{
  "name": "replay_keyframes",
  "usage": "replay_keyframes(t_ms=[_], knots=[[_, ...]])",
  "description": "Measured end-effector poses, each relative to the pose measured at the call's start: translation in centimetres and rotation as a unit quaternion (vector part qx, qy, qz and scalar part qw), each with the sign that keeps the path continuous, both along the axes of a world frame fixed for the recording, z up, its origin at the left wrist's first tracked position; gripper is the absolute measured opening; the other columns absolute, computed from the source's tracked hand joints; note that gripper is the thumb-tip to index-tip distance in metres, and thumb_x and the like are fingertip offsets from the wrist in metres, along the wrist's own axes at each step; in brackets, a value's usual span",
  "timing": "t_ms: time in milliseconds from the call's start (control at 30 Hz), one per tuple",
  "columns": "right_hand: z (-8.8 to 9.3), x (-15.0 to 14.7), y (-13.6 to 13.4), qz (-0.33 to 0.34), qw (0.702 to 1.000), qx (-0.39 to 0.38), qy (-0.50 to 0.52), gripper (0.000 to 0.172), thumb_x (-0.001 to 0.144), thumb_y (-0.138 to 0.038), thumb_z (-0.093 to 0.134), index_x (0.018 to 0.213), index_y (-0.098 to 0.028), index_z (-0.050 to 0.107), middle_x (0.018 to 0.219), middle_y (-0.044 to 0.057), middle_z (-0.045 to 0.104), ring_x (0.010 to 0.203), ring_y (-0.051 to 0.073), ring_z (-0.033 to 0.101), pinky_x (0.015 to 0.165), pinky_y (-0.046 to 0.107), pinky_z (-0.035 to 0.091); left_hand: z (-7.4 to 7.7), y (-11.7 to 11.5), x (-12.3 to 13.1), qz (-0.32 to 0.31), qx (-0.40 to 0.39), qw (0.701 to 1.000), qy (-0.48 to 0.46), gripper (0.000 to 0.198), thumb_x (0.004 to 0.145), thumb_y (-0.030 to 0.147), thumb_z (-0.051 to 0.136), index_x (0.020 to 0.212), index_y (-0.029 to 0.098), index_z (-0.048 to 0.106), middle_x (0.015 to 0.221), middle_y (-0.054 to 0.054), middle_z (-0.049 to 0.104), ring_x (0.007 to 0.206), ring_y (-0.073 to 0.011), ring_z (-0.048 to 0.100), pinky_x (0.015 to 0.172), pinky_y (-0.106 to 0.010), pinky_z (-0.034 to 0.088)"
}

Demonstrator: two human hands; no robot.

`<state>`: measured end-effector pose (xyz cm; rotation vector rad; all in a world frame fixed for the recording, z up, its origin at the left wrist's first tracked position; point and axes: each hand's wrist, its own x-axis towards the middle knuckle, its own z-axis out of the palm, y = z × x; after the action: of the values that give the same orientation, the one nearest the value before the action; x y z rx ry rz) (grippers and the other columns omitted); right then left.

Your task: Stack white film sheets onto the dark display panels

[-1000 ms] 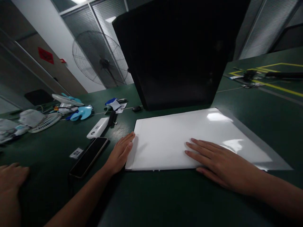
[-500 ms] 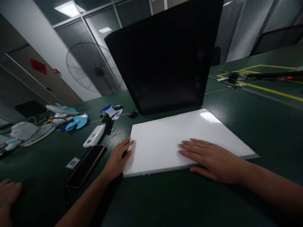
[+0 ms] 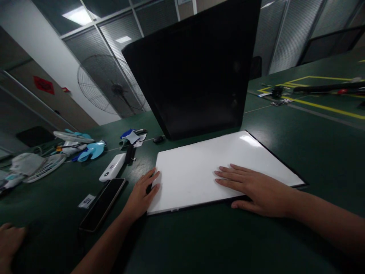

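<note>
A white, glossy rectangular panel (image 3: 188,175) lies flat on the green table, with a dark rim along its front and right edges. My left hand (image 3: 142,194) touches its left edge, with thumb and fingers spread apart. Flat on the panel's front right part, my right hand (image 3: 251,188) is open, its fingers stretched to the left and its thumb over the front edge. Neither hand grips anything. Right behind the panel, a large black panel (image 3: 196,72) stands upright and leans back.
To the left lie a phone (image 3: 102,205), a white device (image 3: 112,167), a paper label (image 3: 86,201) and fan parts (image 3: 91,151). Another person's hand (image 3: 11,239) rests at the lower left. Black equipment (image 3: 322,89) sits by yellow tape at the right.
The white panel's front right side has sunk a little; its thick white front edge has given way to a dark rim. Both hands keep nearly the same places, and the view shifts slightly.
</note>
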<state>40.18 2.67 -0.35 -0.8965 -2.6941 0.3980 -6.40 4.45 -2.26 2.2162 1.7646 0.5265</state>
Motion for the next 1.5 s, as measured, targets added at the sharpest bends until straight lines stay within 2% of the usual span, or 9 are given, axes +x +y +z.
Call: replay_keyframes(t_ms=[133,300,433,567,733,900,1167,1300,1500], knots=[[0.0,0.1,0.1,0.0,0.999,0.018,-0.027,0.068,0.106,-0.051,0.062,0.169,-0.031,0.044,0.172,0.007,0.042,0.157,0.035,0.044,0.13,0.064,0.039,-0.1,0.0,0.1,-0.001,0.012,1.0,0.012,0.066,0.104,0.063,0.049,0.156,0.024,0.062,0.173,-0.01,0.047,0.161,-0.0342,0.043,0.134,-0.063,0.03],[-0.5,0.0,0.1,0.03,0.99,0.14,0.013,0.054,0.104,-0.041,0.068,0.156,-0.024,0.062,0.16,0.01,0.058,0.147,0.03,0.058,0.125,0.056,0.047,0.3,-0.1,0.5,-0.012,0.014,0.999,0.032,0.066,0.106,0.062,0.046,0.156,0.023,0.061,0.173,-0.011,0.047,0.161,-0.0342,0.043,0.134,-0.063,0.029],[-0.3,-0.4,-0.4,0.087,0.955,0.28,0.052,0.026,0.106,-0.022,0.063,0.128,-0.019,0.076,0.136,0.008,0.075,0.129,0.024,0.071,0.114,0.046,0.058,0.5,-0.2,0.5,-0.006,-0.002,1.0,0.025,0.07,0.105,0.066,0.044,0.158,0.023,0.059,0.174,-0.011,0.045,0.163,-0.0334,0.039,0.136,-0.06,0.025],[0.6,-0.9,-1.3,0.151,0.911,0.375,0.081,0.026,0.105,-0.013,0.055,0.119,-0.012,0.077,0.119,0.011,0.08,0.108,0.022,0.077,0.095,0.039,0.066,0.3,-0.2,0.3,0.002,-0.002,1.0,-0.026,0.068,0.105,0.067,0.044,0.155,0.025,0.063,0.172,-0.01,0.048,0.163,-0.0329,0.04,0.136,-0.06,0.026],[2.0,-1.1,-2.0,0.169,0.901,0.391,0.08,0.032,0.107,-0.015,0.048,0.117,-0.009,0.078,0.115,0.013,0.08,0.105,0.023,0.078,0.081,0.034,0.069,0.7,0.1,-0.2,0.003,-0.016,0.992,-0.126,0.056,0.105,0.048,0.044,0.149,0.024,0.068,0.17,-0.008,0.051,0.161,-0.0296,0.044,0.136,-0.058,0.027],[2.9,-0.5,-2.2,0.149,0.893,0.413,0.104,0.033,0.107,-0.013,0.046,0.12,-0.007,0.076,0.119,0.014,0.08,0.113,0.023,0.076,0.091,0.036,0.07,1.3,0.2,-0.5,0.009,-0.028,0.987,-0.16,0.059,0.091,0.03,0.054,0.148,0.022,0.069,0.17,-0.006,0.052,0.16,-0.0285,0.045,0.138,-0.056,0.023],[2.8,1.8,-3.0,0.052,0.915,0.385,0.111,0.037,0.109,-0.014,0.047,0.137,-0.017,0.071,0.145,0.011,0.07,0.142,0.023,0.062,0.12,0.041,0.058,1.6,-0.3,0.4,-0.013,0.059,0.988,-0.142,0.063,0.084,0.053,0.079,0.14,0.026,0.074,0.164,-0.012,0.058,0.151,-0.0374,0.056,0.129,-0.057,0.042],[2.2,2.4,-2.3,0.053,0.914,0.372,0.155,0.037,0.107,-0.015,0.056,0.14,-0.021,0.071,0.136,0.009,0.075,0.132,0.024,0.069,0.108,0.042,0.065,2.0,-0.5,0.7,-0.015,0.071,0.988,-0.136,0.055,0.087,0.065,0.074,0.126,0.027,0.081,0.148,-0.01,0.073,0.14,-0.0368,0.066,0.126,-0.059,0.047],[1.8,1.7,-0.9,0.043,0.893,0.42,0.155,0.024,0.095,-0.007,0.073,0.119,-0.012,0.074,0.111,0.01,0.078,0.109,0.021,0.075,0.091,0.037,0.067,2.2,-0.4,0.7,-0.021,0.087,0.988,-0.124,0.055,0.085,0.067,0.075,0.124,0.028,0.082,0.144,-0.007,0.076,0.139,-0.036,0.068,0.127,-0.059,0.046]])
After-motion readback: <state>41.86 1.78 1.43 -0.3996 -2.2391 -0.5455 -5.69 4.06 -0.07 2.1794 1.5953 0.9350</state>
